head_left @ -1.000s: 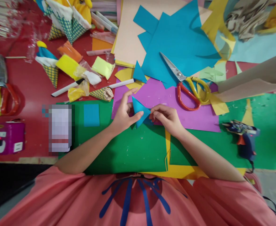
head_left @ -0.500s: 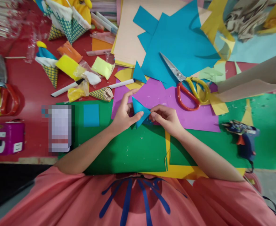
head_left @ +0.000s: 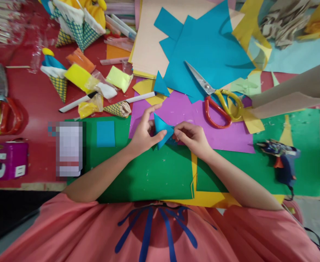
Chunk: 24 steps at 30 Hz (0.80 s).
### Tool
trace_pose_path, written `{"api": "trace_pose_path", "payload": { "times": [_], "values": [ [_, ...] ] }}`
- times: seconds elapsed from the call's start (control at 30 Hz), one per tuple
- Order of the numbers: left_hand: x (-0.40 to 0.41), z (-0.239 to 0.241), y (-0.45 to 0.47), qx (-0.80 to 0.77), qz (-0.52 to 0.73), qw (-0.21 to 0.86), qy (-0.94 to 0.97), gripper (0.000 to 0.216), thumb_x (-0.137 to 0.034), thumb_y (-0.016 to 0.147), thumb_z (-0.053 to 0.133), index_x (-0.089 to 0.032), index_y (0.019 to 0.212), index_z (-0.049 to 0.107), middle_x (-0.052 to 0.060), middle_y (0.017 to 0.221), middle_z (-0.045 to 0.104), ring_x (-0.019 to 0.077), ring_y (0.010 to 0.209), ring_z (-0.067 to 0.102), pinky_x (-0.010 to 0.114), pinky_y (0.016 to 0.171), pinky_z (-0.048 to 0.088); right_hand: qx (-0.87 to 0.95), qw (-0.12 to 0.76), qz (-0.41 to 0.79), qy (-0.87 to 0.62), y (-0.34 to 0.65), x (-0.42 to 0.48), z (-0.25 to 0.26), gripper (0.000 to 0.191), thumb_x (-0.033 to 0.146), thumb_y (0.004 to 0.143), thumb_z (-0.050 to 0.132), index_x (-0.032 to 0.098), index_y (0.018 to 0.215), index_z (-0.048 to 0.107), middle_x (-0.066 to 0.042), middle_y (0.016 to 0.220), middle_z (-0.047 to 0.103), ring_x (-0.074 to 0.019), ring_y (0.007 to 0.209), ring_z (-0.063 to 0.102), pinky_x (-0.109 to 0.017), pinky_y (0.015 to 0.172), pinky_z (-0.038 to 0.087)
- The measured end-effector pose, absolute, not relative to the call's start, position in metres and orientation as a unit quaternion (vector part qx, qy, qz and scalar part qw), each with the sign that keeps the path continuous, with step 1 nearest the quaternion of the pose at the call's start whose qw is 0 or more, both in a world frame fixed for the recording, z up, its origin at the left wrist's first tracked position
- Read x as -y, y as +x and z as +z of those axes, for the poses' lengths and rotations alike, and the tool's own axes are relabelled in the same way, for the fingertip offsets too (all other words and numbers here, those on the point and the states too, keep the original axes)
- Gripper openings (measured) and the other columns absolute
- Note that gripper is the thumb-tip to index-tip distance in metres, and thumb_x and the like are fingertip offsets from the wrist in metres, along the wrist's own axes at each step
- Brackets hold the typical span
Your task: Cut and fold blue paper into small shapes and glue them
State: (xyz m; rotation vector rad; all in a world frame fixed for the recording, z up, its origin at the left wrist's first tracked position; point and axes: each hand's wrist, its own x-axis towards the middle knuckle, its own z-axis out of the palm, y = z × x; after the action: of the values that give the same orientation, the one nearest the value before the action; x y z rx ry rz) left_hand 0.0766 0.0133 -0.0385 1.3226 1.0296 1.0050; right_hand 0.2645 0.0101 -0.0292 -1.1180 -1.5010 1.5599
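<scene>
A blue piece of folded paper [head_left: 161, 128], triangular in outline, is held between my hands above the green sheet [head_left: 149, 178]. My left hand [head_left: 147, 133] grips its left side, thumb across the front and index finger stretched up past it. At the paper's right corner, my right hand [head_left: 191, 136] pinches with thumb and fingertips. Behind the hands lies a purple sheet [head_left: 182, 105]. A small blue square [head_left: 106, 134] rests on the green sheet to the left. Scissors with red and yellow handles [head_left: 211, 98] lie partly open beyond my right hand.
A glue gun [head_left: 284, 162] lies at the right, near a rolled paper [head_left: 293, 87]. Blue sheets [head_left: 209, 54] cover the back. Clay packets [head_left: 79, 77], a pen [head_left: 78, 102] and small patterned cones [head_left: 58, 85] sit at the left, with another pair of scissors [head_left: 3, 102].
Almost nothing differs. Both hands keep their hold on the blue paper, with only a very slight shift of the fingers.
</scene>
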Motion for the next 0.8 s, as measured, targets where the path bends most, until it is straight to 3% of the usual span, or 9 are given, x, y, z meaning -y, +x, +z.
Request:
{"api": "trace_pose_path", "payload": {
  "times": [0.37, 0.8],
  "values": [
    [-0.0131, -0.0434, 0.0746, -0.426, 0.437, 0.555, 0.565, 0.065, -0.037, 0.078, 0.070, -0.028, 0.133, 0.037, 0.000, 0.076, 0.062, 0.0122, 0.062, 0.062, 0.023, 0.055, 0.052, 0.563, 0.378, 0.575, -0.457, 0.2644, -0.0100, -0.0305, 0.017, 0.032, 0.084, 0.059, 0.017, 0.075, 0.060, 0.000, 0.065, 0.061, -0.0086, 0.053, 0.054, -0.022, 0.050, 0.045],
    [-0.0170, -0.0360, 0.0744, -0.448, 0.479, 0.519, 0.548, 0.056, -0.025, 0.074, 0.073, -0.022, 0.124, 0.047, -0.005, 0.068, 0.057, 0.0067, 0.056, 0.054, 0.016, 0.048, 0.042, 0.556, 0.406, 0.544, -0.480, 0.2659, -0.0109, -0.0316, 0.022, 0.037, 0.083, 0.061, 0.018, 0.073, 0.062, 0.000, 0.063, 0.062, -0.0098, 0.056, 0.055, -0.023, 0.053, 0.045]
  ]
}}
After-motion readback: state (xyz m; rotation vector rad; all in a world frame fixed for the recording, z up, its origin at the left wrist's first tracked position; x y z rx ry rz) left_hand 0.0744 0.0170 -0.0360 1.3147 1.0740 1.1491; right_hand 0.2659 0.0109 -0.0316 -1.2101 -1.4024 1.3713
